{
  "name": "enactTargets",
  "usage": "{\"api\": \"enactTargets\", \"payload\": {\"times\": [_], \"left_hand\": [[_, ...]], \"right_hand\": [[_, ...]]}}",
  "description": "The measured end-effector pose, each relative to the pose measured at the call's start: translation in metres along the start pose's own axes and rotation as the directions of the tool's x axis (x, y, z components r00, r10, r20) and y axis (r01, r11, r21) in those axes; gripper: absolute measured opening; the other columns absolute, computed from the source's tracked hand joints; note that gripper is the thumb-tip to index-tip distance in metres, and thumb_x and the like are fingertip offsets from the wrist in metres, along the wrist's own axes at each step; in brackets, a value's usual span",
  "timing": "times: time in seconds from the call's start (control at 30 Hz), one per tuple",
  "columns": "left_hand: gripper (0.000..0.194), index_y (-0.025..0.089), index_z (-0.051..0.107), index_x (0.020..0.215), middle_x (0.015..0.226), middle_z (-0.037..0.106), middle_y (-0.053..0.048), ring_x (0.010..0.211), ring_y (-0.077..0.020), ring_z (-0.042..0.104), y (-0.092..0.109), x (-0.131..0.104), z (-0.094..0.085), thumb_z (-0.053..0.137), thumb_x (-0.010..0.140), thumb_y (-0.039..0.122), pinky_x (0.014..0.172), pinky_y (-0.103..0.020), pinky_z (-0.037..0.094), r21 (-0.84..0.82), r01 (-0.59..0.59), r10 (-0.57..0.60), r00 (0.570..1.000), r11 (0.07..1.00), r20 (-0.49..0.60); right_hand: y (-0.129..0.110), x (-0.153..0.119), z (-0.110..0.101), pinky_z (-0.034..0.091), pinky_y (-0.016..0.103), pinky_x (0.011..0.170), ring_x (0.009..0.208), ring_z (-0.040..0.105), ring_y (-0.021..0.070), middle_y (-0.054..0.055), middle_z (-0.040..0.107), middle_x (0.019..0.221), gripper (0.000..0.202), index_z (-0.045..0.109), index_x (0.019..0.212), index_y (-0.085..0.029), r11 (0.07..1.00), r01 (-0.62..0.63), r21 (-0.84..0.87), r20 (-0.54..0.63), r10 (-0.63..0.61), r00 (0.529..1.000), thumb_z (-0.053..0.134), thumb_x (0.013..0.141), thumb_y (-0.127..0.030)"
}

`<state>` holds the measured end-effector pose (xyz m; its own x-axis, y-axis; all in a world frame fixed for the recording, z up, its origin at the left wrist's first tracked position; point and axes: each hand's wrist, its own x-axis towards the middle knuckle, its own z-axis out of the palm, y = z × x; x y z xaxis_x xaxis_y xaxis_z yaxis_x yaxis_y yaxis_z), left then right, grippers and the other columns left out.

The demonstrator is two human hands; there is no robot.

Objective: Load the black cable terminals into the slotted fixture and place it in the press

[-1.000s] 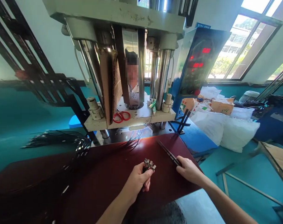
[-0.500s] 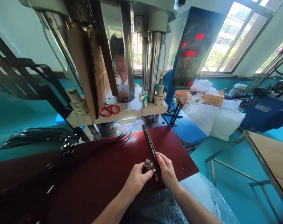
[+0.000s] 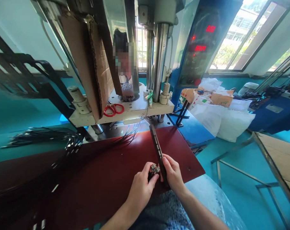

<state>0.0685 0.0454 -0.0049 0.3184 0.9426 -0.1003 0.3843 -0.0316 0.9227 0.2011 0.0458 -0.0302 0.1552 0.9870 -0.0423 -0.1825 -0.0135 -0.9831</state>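
Observation:
My left hand [image 3: 142, 182] is closed round a bunch of small metal connectors [image 3: 154, 169] with dark bodies, their shiny ends showing above the thumb. My right hand [image 3: 173, 172] grips a long dark metal bar [image 3: 155, 139] by its lower part. Light pieces sit in a row along the bar's face, and its far end points toward the press. Both hands are close together over the near edge of the red-brown table [image 3: 97, 179]. The fingers behind the bar are mostly hidden.
Ahead stands a press whose cream plate [image 3: 135, 111] carries red-handled scissors [image 3: 114, 109] and leaning cardboard [image 3: 103, 73]. Black cables [image 3: 44, 135] with metal ends lie at the left. A blue control box [image 3: 199, 44], white sacks [image 3: 233, 123] and a metal-framed stand [image 3: 240, 175] are at the right.
My left hand has turned slightly, and the connectors in it are drawn more together. A light piece by the left thumb no longer shows against the bar. The view has shifted slightly.

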Motion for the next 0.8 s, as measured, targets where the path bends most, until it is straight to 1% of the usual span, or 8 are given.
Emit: {"api": "enactTargets", "payload": {"times": [0.13,0.23,0.3,0.37,0.47,0.57,0.67,0.8], "left_hand": [[0.010,0.022,0.057,0.081,0.072,0.066,-0.002,0.066,-0.0191,0.058,-0.002,-0.003,0.003,0.058,0.074,0.028,0.062,-0.024,0.035,0.028,-0.029,0.030,0.998,0.999,-0.053],[0.010,0.020,0.060,0.074,0.070,0.065,-0.004,0.066,-0.0198,0.058,0.000,0.001,0.001,0.057,0.074,0.030,0.062,-0.025,0.035,0.017,-0.037,0.037,0.999,0.999,-0.020],[0.015,0.018,0.061,0.070,0.069,0.065,-0.004,0.064,-0.0185,0.056,0.001,0.006,0.000,0.055,0.075,0.030,0.061,-0.024,0.036,-0.051,-0.026,0.029,0.998,0.998,0.056],[0.020,0.016,0.062,0.067,0.066,0.064,-0.003,0.061,-0.0163,0.054,0.000,0.012,0.000,0.054,0.075,0.031,0.058,-0.022,0.036,-0.178,0.008,0.015,0.991,0.984,0.130],[0.026,0.014,0.061,0.061,0.058,0.060,-0.002,0.053,-0.0135,0.050,-0.005,0.018,0.003,0.056,0.073,0.036,0.048,-0.020,0.032,-0.334,0.072,-0.012,0.984,0.940,0.180],[0.026,0.014,0.061,0.060,0.054,0.058,-0.001,0.050,-0.0126,0.048,-0.011,0.021,0.005,0.059,0.070,0.038,0.045,-0.020,0.030,-0.376,0.097,-0.029,0.983,0.921,0.184],[0.023,0.013,0.060,0.060,0.057,0.059,-0.001,0.053,-0.0125,0.049,-0.014,0.022,0.007,0.058,0.071,0.034,0.049,-0.020,0.033,-0.371,0.061,0.003,0.985,0.927,0.170],[0.021,0.013,0.057,0.060,0.059,0.059,-0.001,0.057,-0.0117,0.050,-0.012,0.022,0.009,0.056,0.074,0.028,0.056,-0.021,0.037,-0.355,0.005,0.052,0.987,0.935,0.151]], "right_hand": [[0.001,0.000,-0.001,0.031,0.017,0.029,0.031,0.042,0.0064,-0.006,0.051,0.051,0.034,0.057,0.096,-0.016,1.000,-0.004,0.019,-0.008,0.004,1.000,0.050,0.082,-0.047],[0.000,-0.001,-0.001,0.033,0.017,0.029,0.031,0.042,0.0069,-0.006,0.051,0.050,0.035,0.057,0.096,-0.016,1.000,-0.009,0.022,-0.018,0.009,1.000,0.050,0.082,-0.047],[0.000,-0.002,-0.001,0.034,0.017,0.029,0.031,0.043,0.0072,-0.006,0.052,0.049,0.035,0.057,0.097,-0.017,1.000,-0.012,0.007,-0.021,0.012,1.000,0.050,0.082,-0.047],[0.000,-0.002,-0.001,0.034,0.017,0.029,0.032,0.043,0.0075,-0.005,0.053,0.049,0.035,0.058,0.097,-0.017,1.000,-0.010,-0.013,-0.015,0.010,1.000,0.049,0.083,-0.047],[0.002,-0.002,-0.002,0.034,0.017,0.029,0.032,0.043,0.0073,-0.004,0.055,0.051,0.034,0.059,0.099,-0.017,1.000,0.002,-0.014,-0.002,-0.002,1.000,0.050,0.083,-0.046],[0.004,-0.001,-0.002,0.035,0.017,0.029,0.032,0.043,0.0066,-0.003,0.057,0.057,0.033,0.059,0.100,-0.018,1.000,0.015,-0.005,0.009,-0.015,1.000,0.051,0.083,-0.044],[0.006,-0.002,-0.002,0.036,0.018,0.030,0.033,0.043,0.0061,-0.002,0.058,0.060,0.033,0.059,0.100,-0.017,0.999,0.018,-0.028,0.022,-0.018,1.000,0.051,0.083,-0.044],[0.008,-0.002,-0.002,0.034,0.018,0.031,0.034,0.043,0.0062,-0.003,0.055,0.057,0.032,0.059,0.100,-0.018,0.983,0.076,-0.167,0.010,-0.076,0.997,0.049,0.084,-0.044]]}}
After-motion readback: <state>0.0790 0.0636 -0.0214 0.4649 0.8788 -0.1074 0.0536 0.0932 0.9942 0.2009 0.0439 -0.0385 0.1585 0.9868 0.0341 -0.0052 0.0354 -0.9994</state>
